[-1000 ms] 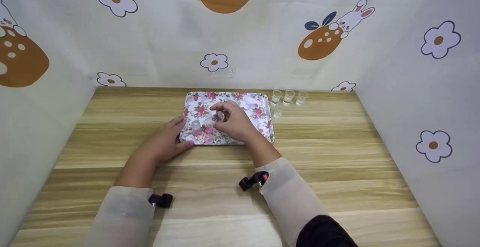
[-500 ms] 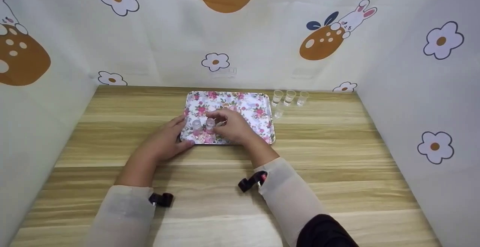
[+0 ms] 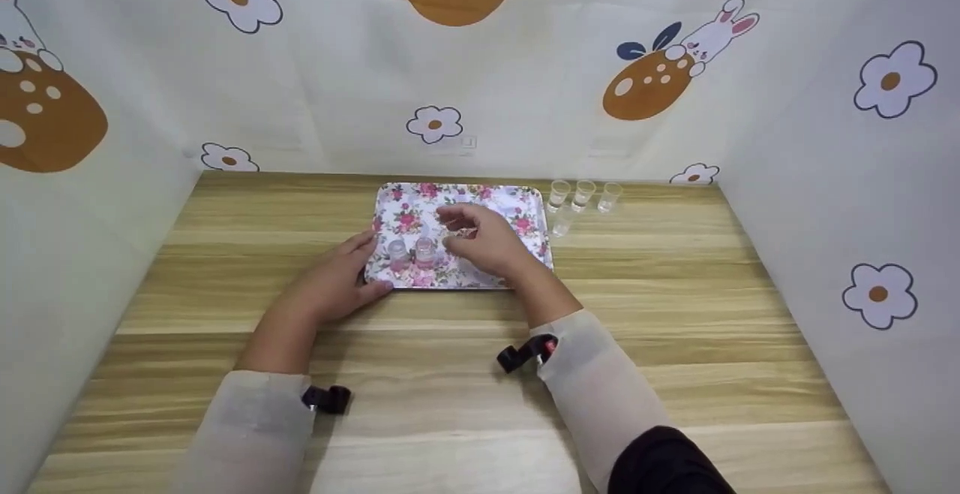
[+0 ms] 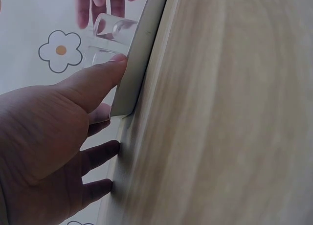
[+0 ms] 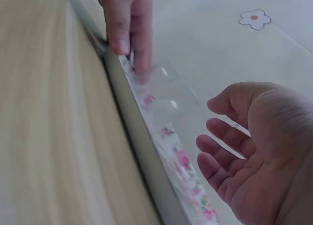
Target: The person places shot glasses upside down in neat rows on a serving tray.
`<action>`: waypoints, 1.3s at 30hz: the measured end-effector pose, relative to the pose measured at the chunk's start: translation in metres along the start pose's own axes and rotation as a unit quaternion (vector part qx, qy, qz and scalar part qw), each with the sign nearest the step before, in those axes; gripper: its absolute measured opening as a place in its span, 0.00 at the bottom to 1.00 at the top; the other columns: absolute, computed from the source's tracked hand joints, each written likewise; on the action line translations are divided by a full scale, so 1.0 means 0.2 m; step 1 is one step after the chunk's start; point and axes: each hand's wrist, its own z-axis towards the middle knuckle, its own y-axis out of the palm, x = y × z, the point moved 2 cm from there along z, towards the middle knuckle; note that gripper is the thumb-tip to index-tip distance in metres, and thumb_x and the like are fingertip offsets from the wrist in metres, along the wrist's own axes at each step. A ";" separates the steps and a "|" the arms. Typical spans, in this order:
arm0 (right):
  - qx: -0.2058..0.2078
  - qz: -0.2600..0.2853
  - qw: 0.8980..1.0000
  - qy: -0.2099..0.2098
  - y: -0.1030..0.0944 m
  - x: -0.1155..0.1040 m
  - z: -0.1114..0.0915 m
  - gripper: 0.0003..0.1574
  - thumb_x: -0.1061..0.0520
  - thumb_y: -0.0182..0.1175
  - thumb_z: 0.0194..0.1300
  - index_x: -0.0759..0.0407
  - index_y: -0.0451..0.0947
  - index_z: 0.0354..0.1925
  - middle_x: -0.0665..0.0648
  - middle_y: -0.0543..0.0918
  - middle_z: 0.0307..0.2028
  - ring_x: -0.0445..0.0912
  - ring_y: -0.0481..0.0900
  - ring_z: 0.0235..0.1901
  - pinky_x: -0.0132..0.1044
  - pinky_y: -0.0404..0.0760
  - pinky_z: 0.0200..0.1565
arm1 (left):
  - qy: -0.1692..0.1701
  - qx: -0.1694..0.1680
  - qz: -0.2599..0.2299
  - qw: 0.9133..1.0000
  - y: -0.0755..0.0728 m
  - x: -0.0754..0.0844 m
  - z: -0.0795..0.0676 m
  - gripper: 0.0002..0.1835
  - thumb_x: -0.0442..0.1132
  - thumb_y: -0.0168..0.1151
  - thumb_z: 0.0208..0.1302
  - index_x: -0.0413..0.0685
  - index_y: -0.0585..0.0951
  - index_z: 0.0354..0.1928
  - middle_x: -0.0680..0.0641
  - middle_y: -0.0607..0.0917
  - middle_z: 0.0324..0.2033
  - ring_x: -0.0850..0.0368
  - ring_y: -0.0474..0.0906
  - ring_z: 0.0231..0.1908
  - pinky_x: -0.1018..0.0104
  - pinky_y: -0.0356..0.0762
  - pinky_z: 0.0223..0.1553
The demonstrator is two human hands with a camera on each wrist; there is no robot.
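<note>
From where I stand, the left hand (image 3: pixel 334 284) grips the near left corner of a flowered tray (image 3: pixel 409 205). Two small clear cups (image 3: pixel 424 254) stand side by side on it. Just right of them hangs the right hand (image 3: pixel 484 242), released, fingers loosely bent. Four clear glasses (image 3: pixel 583 197) stand beyond, right of the tray, before a flower-printed wall (image 3: pixel 322 51).

The head view is lit softly and evenly, with a pale glare spread over the near part of the table (image 3: pixel 442 449) and faint shadows cast beside the sleeves (image 3: pixel 255 434). The right-hand wall (image 3: pixel 817 179) is tinted bluish grey. Fine detail on the small glasses (image 3: pixel 424 254) is softened. Both wrist views are dimmer; there the table grain is smeared, and highlights are caught on the glasses.
</note>
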 end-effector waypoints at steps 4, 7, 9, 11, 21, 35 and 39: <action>0.045 -0.001 0.999 0.003 -0.13 0.03 -0.02 0.32 0.53 0.69 0.71 0.54 0.78 0.70 0.56 0.85 0.66 0.51 0.82 0.67 0.46 0.83 0.69 | 0.002 0.000 0.007 1.000 0.00 0.00 0.00 0.48 0.58 0.63 0.77 0.43 0.55 0.85 0.44 0.49 0.88 0.32 0.49 0.85 0.35 0.51 0.84; 0.080 -0.001 0.997 0.004 -0.24 0.06 -0.03 0.31 0.52 0.70 0.71 0.55 0.79 0.70 0.55 0.85 0.66 0.51 0.81 0.67 0.46 0.82 0.69 | 0.001 0.002 0.012 1.000 0.00 0.00 0.00 0.47 0.58 0.63 0.77 0.42 0.55 0.85 0.43 0.50 0.88 0.32 0.50 0.85 0.35 0.52 0.84; 0.104 0.005 0.995 0.011 -0.30 0.09 -0.05 0.31 0.51 0.71 0.72 0.56 0.79 0.69 0.56 0.85 0.66 0.51 0.81 0.68 0.46 0.82 0.69 | 0.000 0.001 0.015 1.000 0.00 0.00 0.00 0.48 0.59 0.63 0.77 0.43 0.55 0.85 0.43 0.50 0.87 0.32 0.50 0.85 0.35 0.51 0.84; 0.125 0.015 0.992 0.023 -0.37 0.11 -0.07 0.32 0.51 0.71 0.72 0.57 0.78 0.69 0.57 0.84 0.66 0.52 0.80 0.68 0.48 0.82 0.69 | -0.001 0.002 0.016 1.000 0.00 -0.01 0.00 0.48 0.59 0.63 0.77 0.43 0.55 0.85 0.43 0.51 0.87 0.32 0.50 0.85 0.35 0.51 0.84; 0.228 0.060 0.970 0.067 -0.65 0.26 -0.14 0.33 0.55 0.71 0.71 0.59 0.76 0.71 0.60 0.81 0.70 0.53 0.75 0.74 0.48 0.76 0.74 | 0.004 0.008 0.019 1.000 0.01 -0.01 0.00 0.48 0.58 0.63 0.77 0.41 0.55 0.85 0.42 0.52 0.87 0.33 0.50 0.85 0.36 0.52 0.85; 0.313 0.046 0.942 0.111 -0.94 0.47 -0.24 0.43 0.58 0.72 0.69 0.61 0.69 0.77 0.59 0.72 0.79 0.54 0.67 0.79 0.49 0.71 0.78 | -0.003 0.001 0.008 1.000 0.01 -0.01 0.02 0.48 0.59 0.63 0.77 0.44 0.54 0.86 0.45 0.49 0.88 0.34 0.47 0.85 0.36 0.50 0.85; 0.310 0.051 0.940 0.136 -0.95 0.53 -0.23 0.49 0.57 0.73 0.68 0.60 0.64 0.80 0.60 0.67 0.81 0.54 0.64 0.81 0.47 0.64 0.83 | -0.010 -0.002 0.009 1.000 0.01 -0.02 0.01 0.48 0.60 0.62 0.77 0.44 0.54 0.86 0.44 0.49 0.88 0.34 0.47 0.85 0.36 0.50 0.85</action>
